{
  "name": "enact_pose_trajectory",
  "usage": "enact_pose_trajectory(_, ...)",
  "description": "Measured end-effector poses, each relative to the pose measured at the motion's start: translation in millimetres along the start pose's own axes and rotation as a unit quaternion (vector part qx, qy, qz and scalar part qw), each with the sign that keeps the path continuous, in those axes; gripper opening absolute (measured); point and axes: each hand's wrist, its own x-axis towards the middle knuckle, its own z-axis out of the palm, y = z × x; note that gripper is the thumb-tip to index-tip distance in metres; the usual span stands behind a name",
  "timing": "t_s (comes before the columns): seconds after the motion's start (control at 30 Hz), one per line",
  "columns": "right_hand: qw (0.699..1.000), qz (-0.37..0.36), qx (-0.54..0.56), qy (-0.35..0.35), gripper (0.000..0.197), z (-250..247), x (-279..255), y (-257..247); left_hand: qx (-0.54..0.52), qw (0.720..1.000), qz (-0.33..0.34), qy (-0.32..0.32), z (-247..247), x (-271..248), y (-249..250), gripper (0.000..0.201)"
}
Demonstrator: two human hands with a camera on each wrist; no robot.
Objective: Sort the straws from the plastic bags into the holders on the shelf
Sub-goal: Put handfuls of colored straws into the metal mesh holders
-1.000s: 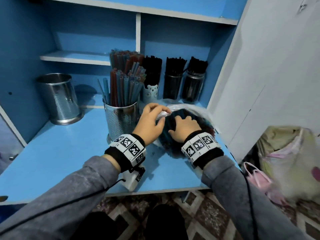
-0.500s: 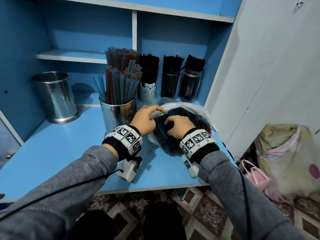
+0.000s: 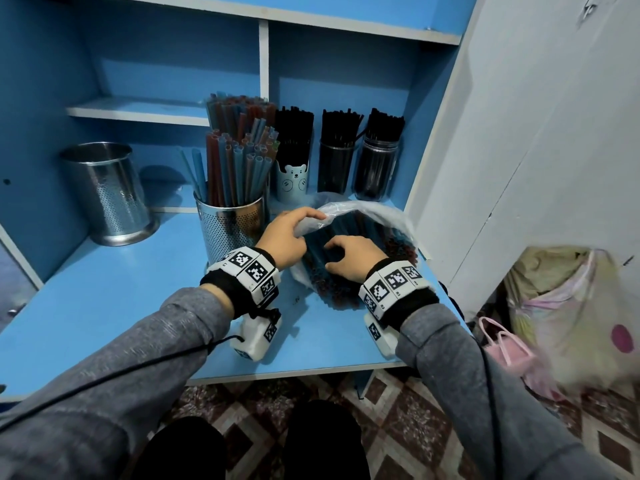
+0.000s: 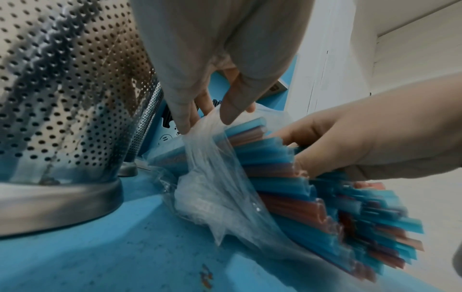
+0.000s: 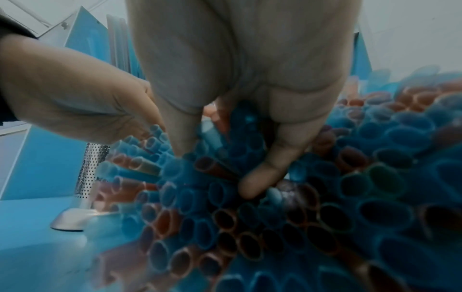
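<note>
Blue shelving surrounds me, and on the blue shelf top point(image 3: 104, 299) a clear plastic bag point(image 3: 381, 216) of blue and red straws point(image 3: 332, 289) lies on its side, just right of the perforated metal holder point(image 3: 230, 230) that already stands full of the same colours. My left hand point(image 3: 282, 237) pinches the upper lip of the bag between thumb and fingertips and lifts the film off the bundle. My right hand point(image 3: 351, 259) has its fingers curled down into the open ends of the straws, gathering a clump; whether I have truly closed on a bunch I cannot tell, since my palm hides the far fingers.

To do this step well, I judge I should keep the film pulled up and away so it does not drag along with the straws, take only as many as my fingers can wrap fully, and draw them out along their length, not sideways. Squeezing hard would likely crush the thin tubes. An empty metal holder point(image 3: 107, 192) stands well to the left and looks like the sensible destination.
</note>
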Motion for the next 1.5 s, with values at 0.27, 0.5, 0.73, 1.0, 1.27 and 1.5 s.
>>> enact_pose_trajectory(0.27, 0.999, 0.011, 0.045, 0.014, 0.052, -4.1, 2.4, -3.4, -0.059, 0.998, 0.004, 0.004, -2.4, -0.1, -8.3, 0.068)
enact_pose_trajectory(0.5, 0.992, -0.002, 0.117, 0.035, 0.047, -21.8, -4.1, 4.1, -0.011, 1.0, 0.004, -0.014, -3.6, 0.1, -9.3, 0.053)
enact_pose_trajectory(0.73, 0.995, 0.009, 0.076, -0.067, 0.041, -72.9, -43.5, 1.9, 0.086, 0.981, 0.171, -0.023, -0.6, -3.6, 24.5, 0.059)
enact_pose_trajectory(1.0, 0.992, -0.07, -0.013, -0.106, 0.055, -134.3, -109.5, -19.8, 0.134, 0.936, 0.322, -0.041, 34.8, -3.6, 71.2, 0.056)
enact_pose_trajectory(1.27, 0.942, -0.254, 0.069, 0.207, 0.043, -169.7, -134.8, -34.8, -0.143, 0.972, 0.188, -0.018, 19.3, -25.0, 98.8, 0.019)
enact_pose_trajectory(1.5, 0.854, -0.353, 0.225, 0.31, 0.056, -115.3, -97.2, -74.1, -0.199, 0.969, 0.136, -0.051, -19.5, -50.0, 67.0, 0.017)
